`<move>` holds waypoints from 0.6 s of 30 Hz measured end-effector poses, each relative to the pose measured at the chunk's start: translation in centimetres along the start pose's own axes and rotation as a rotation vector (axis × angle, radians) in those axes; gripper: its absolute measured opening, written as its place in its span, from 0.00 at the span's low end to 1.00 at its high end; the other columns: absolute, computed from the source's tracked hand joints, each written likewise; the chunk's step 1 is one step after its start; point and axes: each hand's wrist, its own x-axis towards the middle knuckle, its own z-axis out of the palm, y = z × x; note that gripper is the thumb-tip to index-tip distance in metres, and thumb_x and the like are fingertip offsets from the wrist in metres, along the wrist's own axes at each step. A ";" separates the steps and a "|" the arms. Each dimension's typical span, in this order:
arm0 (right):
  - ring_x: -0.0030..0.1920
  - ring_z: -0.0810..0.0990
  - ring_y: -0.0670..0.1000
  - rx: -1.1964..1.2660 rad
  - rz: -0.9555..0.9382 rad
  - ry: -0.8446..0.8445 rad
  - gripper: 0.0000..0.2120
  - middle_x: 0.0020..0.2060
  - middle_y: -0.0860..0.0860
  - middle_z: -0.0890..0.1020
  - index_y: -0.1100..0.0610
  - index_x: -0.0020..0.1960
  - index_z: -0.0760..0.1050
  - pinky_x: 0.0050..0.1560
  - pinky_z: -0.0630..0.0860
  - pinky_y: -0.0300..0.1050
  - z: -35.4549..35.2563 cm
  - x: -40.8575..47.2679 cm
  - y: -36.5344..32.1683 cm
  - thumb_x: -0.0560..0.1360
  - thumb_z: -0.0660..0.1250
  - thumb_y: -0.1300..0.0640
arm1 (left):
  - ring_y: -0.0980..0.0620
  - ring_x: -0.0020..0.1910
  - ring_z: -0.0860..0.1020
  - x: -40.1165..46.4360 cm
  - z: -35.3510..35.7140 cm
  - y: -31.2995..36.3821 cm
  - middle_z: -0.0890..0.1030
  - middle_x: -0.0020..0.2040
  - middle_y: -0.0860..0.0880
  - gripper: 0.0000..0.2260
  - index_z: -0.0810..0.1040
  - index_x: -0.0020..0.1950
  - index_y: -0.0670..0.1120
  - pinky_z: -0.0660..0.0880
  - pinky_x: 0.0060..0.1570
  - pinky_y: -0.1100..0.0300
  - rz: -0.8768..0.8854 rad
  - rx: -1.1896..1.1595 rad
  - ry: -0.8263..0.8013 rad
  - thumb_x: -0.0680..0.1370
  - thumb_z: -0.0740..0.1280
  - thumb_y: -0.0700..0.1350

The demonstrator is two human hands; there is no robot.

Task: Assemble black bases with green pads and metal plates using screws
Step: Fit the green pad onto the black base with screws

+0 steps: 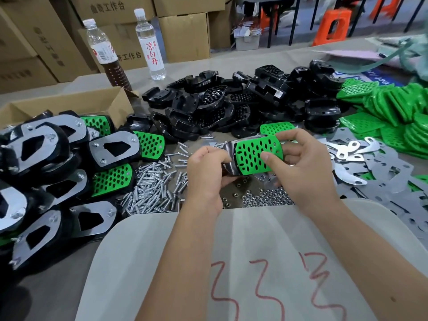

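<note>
Both hands hold one part over the table's middle: a green perforated pad (256, 155) lying on a shiny metal plate (228, 151). My left hand (206, 174) grips the plate's left end. My right hand (303, 165) curls round the pad's right end, thumb on top of it. Black bases (231, 107) are heaped behind. Loose green pads (393, 112) lie at the right, metal plates (370, 167) below them. Screws (150, 188) are piled left of my hands and nuts (261, 198) beneath them. Whether a black base sits under the pad is hidden.
Finished assemblies (58, 163) are stacked at the left, spilling from a cardboard box (92, 103). Two bottles (150, 42) stand at the table's far edge before stacked cartons. A white sheet with red marks (254, 262) covers the near edge. Orange stools (333, 26) stand beyond.
</note>
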 end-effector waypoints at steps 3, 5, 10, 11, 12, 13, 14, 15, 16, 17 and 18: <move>0.35 0.81 0.62 -0.045 0.016 0.053 0.12 0.38 0.47 0.87 0.46 0.51 0.76 0.33 0.81 0.54 -0.2 0.1 0.3 0.75 0.77 0.56 | 0.39 0.41 0.85 0.2 0.0 0.1 0.82 0.40 0.39 0.05 0.73 0.36 0.43 0.85 0.41 0.46 -0.032 -0.086 0.008 0.68 0.66 0.34; 0.33 0.82 0.53 -0.048 0.017 0.085 0.11 0.36 0.45 0.87 0.47 0.53 0.77 0.33 0.80 0.49 -0.2 0.2 0.4 0.75 0.77 0.58 | 0.38 0.43 0.84 0.2 0.0 0.1 0.80 0.42 0.39 0.05 0.73 0.33 0.44 0.85 0.43 0.44 -0.049 -0.079 0.005 0.64 0.67 0.36; 0.34 0.84 0.45 0.107 0.041 0.160 0.10 0.39 0.47 0.88 0.54 0.58 0.77 0.31 0.77 0.37 -0.4 0.5 0.3 0.78 0.73 0.62 | 0.43 0.39 0.83 0.4 -0.2 0.0 0.83 0.41 0.40 0.06 0.74 0.44 0.40 0.84 0.42 0.46 -0.064 -0.137 0.009 0.72 0.63 0.30; 0.32 0.83 0.43 0.120 0.029 0.146 0.10 0.39 0.47 0.88 0.53 0.57 0.77 0.30 0.75 0.36 -0.4 0.5 0.3 0.78 0.73 0.62 | 0.43 0.39 0.83 0.4 -0.2 0.1 0.83 0.41 0.40 0.07 0.74 0.45 0.40 0.84 0.41 0.47 -0.063 -0.145 0.013 0.73 0.62 0.30; 0.32 0.83 0.43 0.128 0.006 0.117 0.10 0.39 0.47 0.88 0.51 0.56 0.78 0.30 0.75 0.35 -0.3 0.4 0.2 0.78 0.73 0.62 | 0.43 0.38 0.83 0.5 -0.2 0.1 0.83 0.41 0.40 0.07 0.74 0.46 0.40 0.84 0.41 0.47 -0.060 -0.137 0.016 0.72 0.63 0.30; 0.34 0.84 0.42 0.128 -0.020 0.082 0.11 0.39 0.47 0.88 0.49 0.54 0.78 0.31 0.76 0.35 -0.1 0.3 0.0 0.78 0.74 0.62 | 0.43 0.38 0.84 0.5 -0.2 0.1 0.82 0.42 0.39 0.07 0.74 0.45 0.41 0.84 0.41 0.47 -0.055 -0.117 0.015 0.72 0.63 0.31; 0.36 0.86 0.44 0.116 -0.038 0.047 0.12 0.40 0.47 0.88 0.47 0.53 0.78 0.34 0.78 0.36 0.1 0.2 0.0 0.77 0.74 0.61 | 0.42 0.38 0.84 0.4 -0.1 0.1 0.81 0.42 0.39 0.06 0.74 0.42 0.41 0.85 0.41 0.46 -0.048 -0.092 0.011 0.71 0.64 0.31; 0.40 0.87 0.45 0.087 -0.045 0.023 0.12 0.41 0.48 0.88 0.47 0.54 0.78 0.37 0.81 0.39 0.2 0.2 0.0 0.76 0.75 0.61 | 0.41 0.38 0.84 0.4 0.0 0.1 0.81 0.42 0.38 0.05 0.73 0.40 0.41 0.85 0.41 0.44 -0.041 -0.066 0.005 0.70 0.64 0.32; 0.43 0.88 0.47 0.042 -0.045 0.014 0.11 0.42 0.49 0.88 0.48 0.55 0.79 0.41 0.83 0.44 0.4 0.2 0.1 0.76 0.76 0.60 | 0.41 0.38 0.83 0.3 0.0 0.1 0.81 0.41 0.38 0.05 0.72 0.37 0.42 0.85 0.43 0.41 -0.039 -0.042 -0.002 0.68 0.65 0.33; 0.44 0.88 0.49 -0.007 -0.043 0.015 0.11 0.43 0.50 0.88 0.51 0.56 0.79 0.43 0.84 0.48 0.5 0.2 0.2 0.76 0.76 0.59 | 0.40 0.38 0.83 0.2 0.1 0.1 0.81 0.39 0.39 0.05 0.72 0.35 0.43 0.85 0.44 0.39 -0.038 -0.023 -0.007 0.65 0.66 0.35; 0.45 0.88 0.49 -0.048 -0.039 0.026 0.11 0.44 0.51 0.88 0.53 0.57 0.80 0.45 0.85 0.50 0.5 0.3 0.3 0.76 0.76 0.58 | 0.41 0.37 0.83 0.2 0.1 0.1 0.81 0.37 0.39 0.05 0.72 0.34 0.44 0.85 0.45 0.38 -0.037 -0.009 -0.011 0.63 0.66 0.36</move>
